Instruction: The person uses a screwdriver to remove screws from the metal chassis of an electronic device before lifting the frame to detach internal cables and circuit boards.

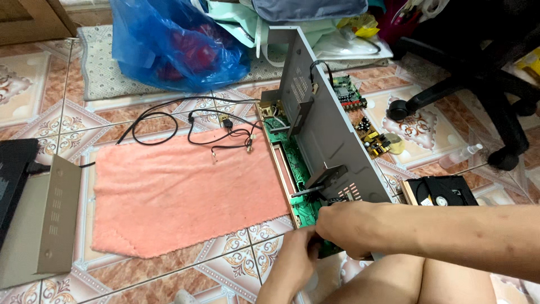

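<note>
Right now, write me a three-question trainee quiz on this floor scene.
1. True or false: both hands, left hand and right hand, meet at the near end of the green circuit board.
2. What lies flat on the tiled floor to the left of the grey metal chassis? A) a pink towel B) a newspaper C) a wooden tray
3. Fill in: the black cables lie along the far edge of the ____.

Key: 1 true. 2 A, the pink towel. 3 towel.
</note>
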